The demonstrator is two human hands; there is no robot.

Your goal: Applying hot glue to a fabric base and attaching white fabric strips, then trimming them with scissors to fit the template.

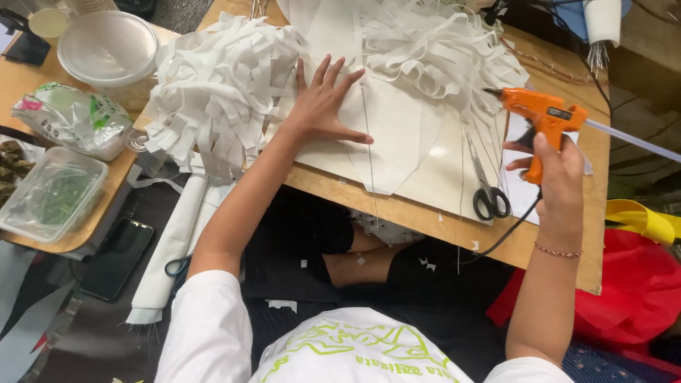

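Note:
My left hand [325, 103] lies flat with fingers spread on a white paper sheet [397, 135] on a wooden board [397, 209]. Heaps of cut white paper strips [220, 85] lie left of it and behind it. My right hand [557, 170] holds an orange glue gun [543, 113] above the board's right part, nozzle pointing left toward the strips. A white glue stick juts out of the gun's back to the right. Black-handled scissors [488, 188] lie on the board just below and left of the gun.
A low table at left holds a clear lidded bowl [106, 50], a plastic bag [71, 117] and a clear box of greens [50, 195]. A black phone [117, 259] and a paper roll [174, 245] lie on the floor. Red cloth [638, 291] sits at right.

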